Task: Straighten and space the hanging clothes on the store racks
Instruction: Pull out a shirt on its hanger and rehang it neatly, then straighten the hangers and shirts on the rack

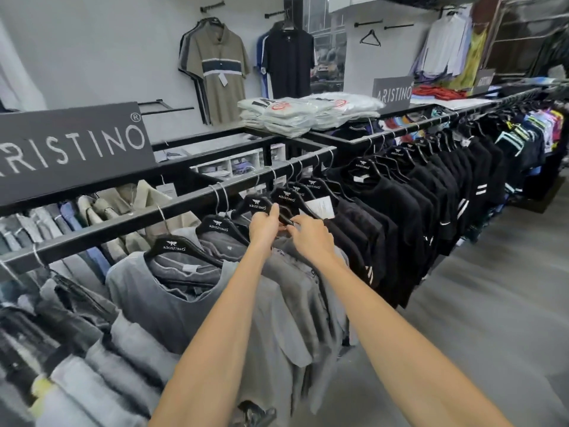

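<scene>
A black rail (129,221) runs from lower left to upper right, hung with grey shirts (172,303) near me and black shirts (409,211) farther along. All hang on black branded hangers. My left hand (264,224) grips the shoulder arm of one black hanger (284,198) in the middle of the rail. My right hand (311,234) pinches the same hanger's arm just to the right, above a grey polo shirt (292,288). A white paper tag (321,206) shows behind my right hand.
A dark brand sign (70,149) stands on the rack top at left. Folded white packs (308,112) lie on the rack's upper shelf. Polo shirts (220,66) hang on the back wall. Grey floor (480,303) opens to the right of the rack.
</scene>
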